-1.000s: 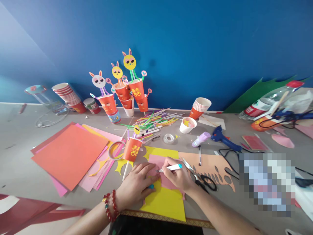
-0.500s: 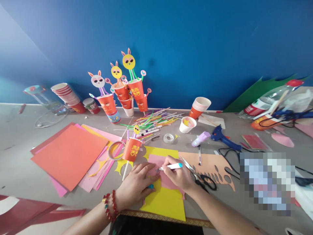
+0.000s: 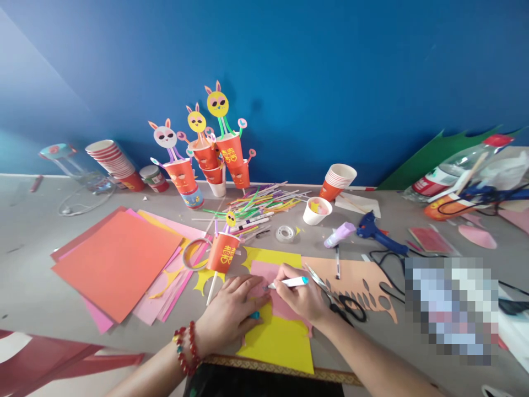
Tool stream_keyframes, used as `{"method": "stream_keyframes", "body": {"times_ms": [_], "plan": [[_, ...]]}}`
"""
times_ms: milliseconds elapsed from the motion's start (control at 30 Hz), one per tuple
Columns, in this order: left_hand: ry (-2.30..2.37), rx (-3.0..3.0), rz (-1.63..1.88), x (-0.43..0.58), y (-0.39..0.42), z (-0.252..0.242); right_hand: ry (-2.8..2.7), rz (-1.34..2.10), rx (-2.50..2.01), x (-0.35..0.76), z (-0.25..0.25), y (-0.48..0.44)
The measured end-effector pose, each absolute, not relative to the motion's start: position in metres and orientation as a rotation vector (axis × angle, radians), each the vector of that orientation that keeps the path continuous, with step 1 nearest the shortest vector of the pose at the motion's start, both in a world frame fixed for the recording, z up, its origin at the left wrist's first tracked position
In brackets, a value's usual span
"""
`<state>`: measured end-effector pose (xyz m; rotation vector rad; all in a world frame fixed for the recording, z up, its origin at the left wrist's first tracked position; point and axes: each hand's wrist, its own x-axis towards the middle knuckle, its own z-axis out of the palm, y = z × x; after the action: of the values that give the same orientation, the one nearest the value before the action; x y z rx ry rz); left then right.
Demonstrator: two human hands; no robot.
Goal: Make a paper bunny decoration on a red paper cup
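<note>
My right hand [image 3: 300,292] is closed around a white marker with a blue end [image 3: 292,282], its tip down on pink paper [image 3: 285,309]. Small dark marks show at the tip. Flat on the pink paper's left side lies my left hand [image 3: 231,309], fingers stretched out. A blue marker cap [image 3: 254,315] pokes out beside its thumb; whether it is held or lies beneath, I cannot tell. Under the pink paper is a yellow sheet [image 3: 285,344]. Scissors with black handles [image 3: 351,309] rest right of my right hand, on cut orange paper [image 3: 372,270].
Ahead stands a red paper cup with a stick [image 3: 223,253], beside a tape roll [image 3: 285,234] and piled straws [image 3: 264,201]. Coloured sheets [image 3: 119,259] lie left. Rabbit-faced cups [image 3: 179,176] stand at the back. On the right are a blue glue gun [image 3: 380,234] and a bottle [image 3: 458,165].
</note>
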<state>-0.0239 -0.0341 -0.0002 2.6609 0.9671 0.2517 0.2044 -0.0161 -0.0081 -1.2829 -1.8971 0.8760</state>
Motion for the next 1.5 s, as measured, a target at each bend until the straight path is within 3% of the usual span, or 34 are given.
{"method": "stream_keyframes", "body": {"times_ms": [1500], "plan": [[0.974, 2.663, 0.318, -0.0238, -0.0342, 0.0004, -1.939, 0.869, -1.256, 0.2036, -0.0124, -0.018]]}}
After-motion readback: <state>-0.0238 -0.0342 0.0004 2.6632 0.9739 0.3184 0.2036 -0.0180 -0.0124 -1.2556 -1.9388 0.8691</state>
